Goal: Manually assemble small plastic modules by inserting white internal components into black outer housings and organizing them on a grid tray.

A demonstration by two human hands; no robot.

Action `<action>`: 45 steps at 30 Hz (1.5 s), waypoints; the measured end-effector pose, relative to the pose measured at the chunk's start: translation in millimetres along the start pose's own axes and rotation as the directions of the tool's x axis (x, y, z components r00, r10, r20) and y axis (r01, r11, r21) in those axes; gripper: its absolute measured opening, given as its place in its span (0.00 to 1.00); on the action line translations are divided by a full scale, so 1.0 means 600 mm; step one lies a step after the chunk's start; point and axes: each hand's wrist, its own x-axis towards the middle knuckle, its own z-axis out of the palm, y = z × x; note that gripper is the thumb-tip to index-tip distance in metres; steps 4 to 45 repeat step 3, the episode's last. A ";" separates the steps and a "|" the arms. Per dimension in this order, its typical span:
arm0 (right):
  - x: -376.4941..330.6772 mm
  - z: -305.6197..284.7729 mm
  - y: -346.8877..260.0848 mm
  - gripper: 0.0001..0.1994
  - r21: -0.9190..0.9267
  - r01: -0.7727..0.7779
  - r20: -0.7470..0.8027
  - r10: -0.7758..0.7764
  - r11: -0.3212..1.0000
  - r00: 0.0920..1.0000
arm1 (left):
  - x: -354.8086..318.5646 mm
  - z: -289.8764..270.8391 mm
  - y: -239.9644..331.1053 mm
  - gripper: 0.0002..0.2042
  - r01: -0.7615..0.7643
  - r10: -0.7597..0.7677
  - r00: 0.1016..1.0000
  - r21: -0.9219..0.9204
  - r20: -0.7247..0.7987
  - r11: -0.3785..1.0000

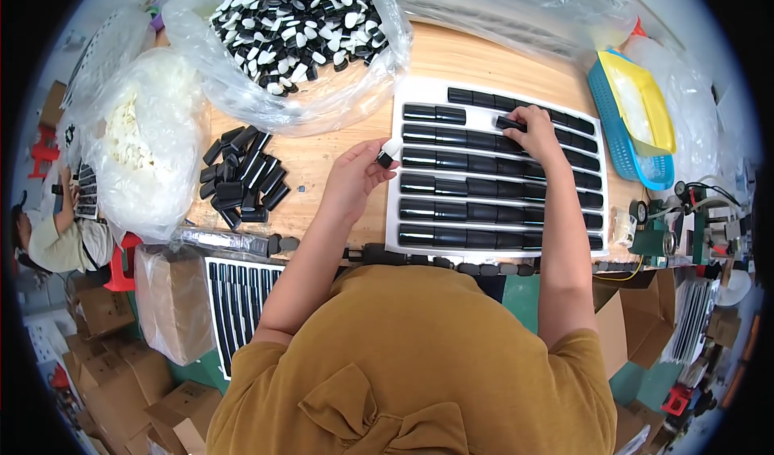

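Right hand [534, 129] pinches black tube [509, 123] over tray [419, 94].

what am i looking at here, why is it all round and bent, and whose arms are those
There is no machine here. The one picture comes from a wide fisheye camera worn on a person's head, looking down, which is why straight edges bend near the rim. The two arms entering from below are that person's own.

On the wooden table lies a white tray with rows of black tubes. The right hand presses a black tube into an upper row. The left hand holds a small black-and-white piece at its fingertips.

To the left is a loose pile of black tubes. Above it, an open clear bag holds many black-and-white pieces. A second bag holds pale pieces. At the right stands a blue basket with a yellow one inside. Another person sits at the far left.
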 end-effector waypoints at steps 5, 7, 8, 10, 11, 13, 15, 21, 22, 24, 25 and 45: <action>-0.016 -0.011 -0.036 0.18 0.220 -0.055 0.046 0.046 0.974 0.998 | 0.000 -0.009 0.000 0.17 0.024 -0.024 0.998 -0.006 0.064 1.000; -0.016 -0.011 -0.036 0.18 0.220 -0.055 0.046 0.046 0.974 0.998 | 0.000 -0.009 0.000 0.17 0.024 -0.024 0.998 -0.006 0.064 1.000; -0.016 -0.011 -0.036 0.18 0.220 -0.055 0.046 0.046 0.974 0.998 | 0.000 -0.009 0.000 0.17 0.024 -0.024 0.998 -0.006 0.064 1.000; -0.016 -0.011 -0.036 0.18 0.220 -0.055 0.046 0.046 0.974 0.998 | 0.000 -0.009 0.000 0.17 0.024 -0.024 0.998 -0.006 0.064 1.000; -0.016 -0.011 -0.036 0.18 0.220 -0.055 0.046 0.046 0.974 0.998 | 0.000 -0.009 0.000 0.17 0.024 -0.024 0.998 -0.006 0.064 1.000; -0.016 -0.011 -0.036 0.18 0.220 -0.055 0.046 0.046 0.974 0.998 | 0.000 -0.009 0.000 0.17 0.024 -0.024 0.998 -0.006 0.064 1.000; -0.016 -0.011 -0.036 0.18 0.220 -0.055 0.046 0.046 0.974 0.998 | 0.000 -0.009 0.000 0.17 0.024 -0.024 0.998 -0.006 0.064 1.000; -0.016 -0.011 -0.036 0.18 0.220 -0.055 0.046 0.046 0.974 0.998 | 0.000 -0.009 0.000 0.17 0.024 -0.024 0.998 -0.006 0.064 1.000; -0.016 -0.011 -0.036 0.18 0.220 -0.055 0.046 0.046 0.974 0.998 | 0.000 -0.009 0.000 0.17 0.024 -0.024 0.998 -0.006 0.064 1.000; -0.016 -0.011 -0.036 0.18 0.220 -0.055 0.046 0.046 0.974 0.998 | 0.000 -0.009 0.000 0.17 0.024 -0.024 0.998 -0.006 0.064 1.000; -0.016 -0.011 -0.036 0.18 0.220 -0.055 0.046 0.046 0.974 0.998 | 0.000 -0.009 0.000 0.17 0.024 -0.024 0.998 -0.006 0.064 1.000; -0.016 -0.011 -0.036 0.18 0.220 -0.055 0.046 0.046 0.974 0.998 | 0.000 -0.009 0.000 0.17 0.024 -0.024 0.998 -0.006 0.064 1.000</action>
